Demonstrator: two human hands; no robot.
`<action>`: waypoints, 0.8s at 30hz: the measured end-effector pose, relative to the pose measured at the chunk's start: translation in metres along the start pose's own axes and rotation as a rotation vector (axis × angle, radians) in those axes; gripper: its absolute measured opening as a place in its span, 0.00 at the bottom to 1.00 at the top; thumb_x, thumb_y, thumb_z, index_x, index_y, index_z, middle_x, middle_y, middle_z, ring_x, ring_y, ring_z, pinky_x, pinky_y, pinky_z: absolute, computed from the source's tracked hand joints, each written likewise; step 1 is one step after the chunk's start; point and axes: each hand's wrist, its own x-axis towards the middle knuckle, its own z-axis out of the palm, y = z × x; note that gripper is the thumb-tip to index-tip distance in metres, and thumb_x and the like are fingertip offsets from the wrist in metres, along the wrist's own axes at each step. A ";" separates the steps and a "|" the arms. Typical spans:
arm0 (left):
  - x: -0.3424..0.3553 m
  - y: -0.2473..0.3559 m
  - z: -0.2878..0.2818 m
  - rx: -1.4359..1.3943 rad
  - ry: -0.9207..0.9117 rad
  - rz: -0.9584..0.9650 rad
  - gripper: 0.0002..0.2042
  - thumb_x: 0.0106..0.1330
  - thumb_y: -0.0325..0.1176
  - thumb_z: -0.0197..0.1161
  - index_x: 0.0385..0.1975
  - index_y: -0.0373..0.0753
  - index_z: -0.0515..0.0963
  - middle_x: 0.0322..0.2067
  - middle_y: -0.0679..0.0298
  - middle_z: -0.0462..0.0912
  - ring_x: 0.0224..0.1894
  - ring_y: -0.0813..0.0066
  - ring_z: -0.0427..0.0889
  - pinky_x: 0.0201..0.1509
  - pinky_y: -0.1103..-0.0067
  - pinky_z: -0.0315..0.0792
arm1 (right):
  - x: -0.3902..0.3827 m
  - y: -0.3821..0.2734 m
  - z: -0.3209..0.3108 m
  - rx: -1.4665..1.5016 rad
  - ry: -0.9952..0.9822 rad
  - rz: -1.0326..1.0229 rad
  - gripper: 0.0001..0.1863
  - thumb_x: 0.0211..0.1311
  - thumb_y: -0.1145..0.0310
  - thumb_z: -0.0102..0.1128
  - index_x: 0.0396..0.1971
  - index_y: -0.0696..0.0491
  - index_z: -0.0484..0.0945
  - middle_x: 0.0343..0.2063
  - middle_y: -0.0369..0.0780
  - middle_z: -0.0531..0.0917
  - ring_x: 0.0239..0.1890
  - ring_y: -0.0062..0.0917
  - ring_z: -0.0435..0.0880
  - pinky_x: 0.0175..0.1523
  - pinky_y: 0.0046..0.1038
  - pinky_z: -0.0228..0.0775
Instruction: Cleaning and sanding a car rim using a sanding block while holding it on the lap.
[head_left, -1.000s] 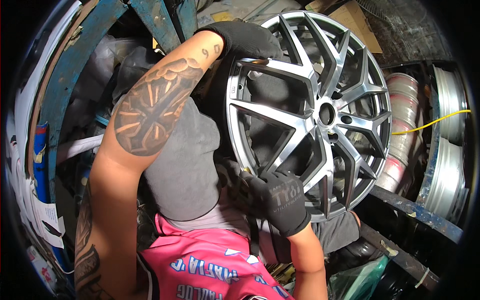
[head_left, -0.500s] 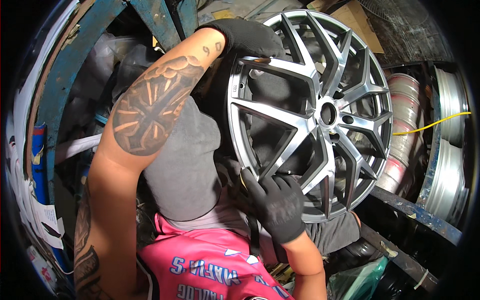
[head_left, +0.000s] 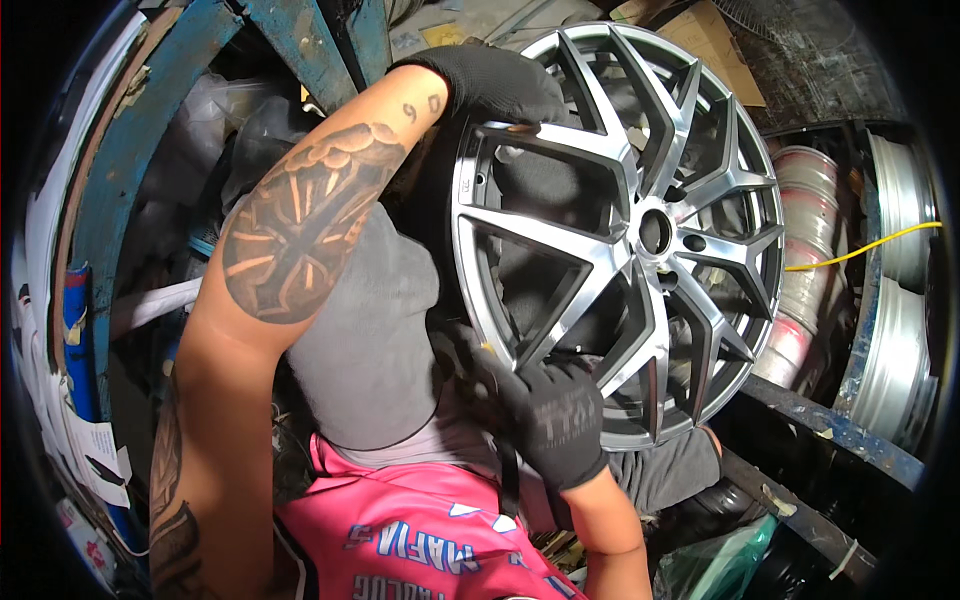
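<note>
A silver-and-dark alloy wheel (head_left: pixel 585 250) with several split spokes leans tilted over my grey-covered legs. In a black glove, my left hand (head_left: pixel 505 85) is closed over the wheel's upper left edge, its fingertips partly hidden behind the rim. My right hand (head_left: pixel 560 415), gloved in black too, is at the lower left edge of the rim with its fingers bent. A small yellowish spot (head_left: pixel 487 348) shows at those fingertips; whether it is a held piece or part of the glove is unclear.
More silver wheels (head_left: pixel 895 340) sit at the right behind a blue metal frame (head_left: pixel 850 440). Beside them stands a stack of reddish-stained rims (head_left: pixel 800 260), with a yellow cable (head_left: pixel 880 243) crossing. A worn blue frame (head_left: pixel 120 160) rises at the left. Cardboard (head_left: pixel 705 50) lies at the back.
My right hand has shifted slightly along the rim's lower left edge, its fingers more bent. The wheel has tipped or turned a little; my left hand keeps its place on it.
</note>
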 end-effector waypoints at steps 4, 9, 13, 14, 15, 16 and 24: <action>0.006 0.015 -0.009 -0.011 -0.092 -0.088 0.16 0.72 0.34 0.59 0.58 0.43 0.78 0.59 0.58 0.82 0.60 0.58 0.83 0.64 0.68 0.78 | -0.011 -0.015 -0.022 0.014 0.023 0.036 0.26 0.65 0.63 0.59 0.65 0.45 0.79 0.24 0.34 0.74 0.29 0.28 0.80 0.42 0.33 0.75; 0.009 0.026 -0.011 0.004 -0.109 -0.210 0.16 0.73 0.35 0.59 0.59 0.42 0.78 0.60 0.57 0.81 0.61 0.56 0.82 0.63 0.68 0.78 | -0.010 -0.004 0.000 -0.129 0.019 -0.041 0.29 0.62 0.66 0.56 0.65 0.51 0.78 0.26 0.36 0.73 0.32 0.28 0.80 0.44 0.34 0.75; 0.009 0.008 -0.001 -0.028 -0.102 -0.118 0.16 0.72 0.34 0.60 0.57 0.42 0.78 0.59 0.59 0.82 0.60 0.57 0.82 0.63 0.68 0.78 | -0.002 -0.013 -0.008 -0.290 -0.068 -0.097 0.27 0.62 0.66 0.57 0.63 0.53 0.79 0.26 0.35 0.72 0.33 0.27 0.79 0.47 0.31 0.75; 0.010 0.007 0.000 -0.026 -0.102 -0.105 0.15 0.72 0.33 0.61 0.57 0.42 0.78 0.59 0.59 0.82 0.59 0.57 0.83 0.63 0.68 0.78 | 0.000 -0.010 -0.004 -0.324 -0.085 -0.123 0.26 0.62 0.65 0.57 0.61 0.53 0.80 0.26 0.35 0.71 0.31 0.25 0.77 0.44 0.30 0.74; 0.009 0.010 -0.004 -0.015 -0.080 -0.077 0.14 0.71 0.33 0.61 0.55 0.41 0.79 0.57 0.58 0.82 0.59 0.58 0.83 0.63 0.69 0.79 | 0.001 -0.008 -0.004 -0.277 -0.043 -0.149 0.25 0.62 0.64 0.57 0.60 0.53 0.80 0.25 0.34 0.71 0.29 0.25 0.76 0.41 0.32 0.73; 0.009 0.014 -0.008 -0.019 -0.079 -0.079 0.14 0.71 0.33 0.61 0.55 0.41 0.79 0.57 0.58 0.82 0.59 0.58 0.83 0.63 0.69 0.79 | 0.000 -0.010 -0.006 -0.277 -0.047 -0.151 0.25 0.62 0.64 0.57 0.60 0.53 0.80 0.25 0.34 0.71 0.29 0.25 0.76 0.41 0.32 0.73; 0.008 0.027 -0.018 0.238 -0.076 0.104 0.11 0.72 0.33 0.59 0.51 0.38 0.79 0.54 0.55 0.83 0.56 0.57 0.83 0.64 0.67 0.77 | 0.005 -0.018 -0.013 -0.343 -0.122 -0.152 0.25 0.63 0.65 0.57 0.60 0.56 0.80 0.25 0.35 0.72 0.27 0.24 0.77 0.40 0.33 0.74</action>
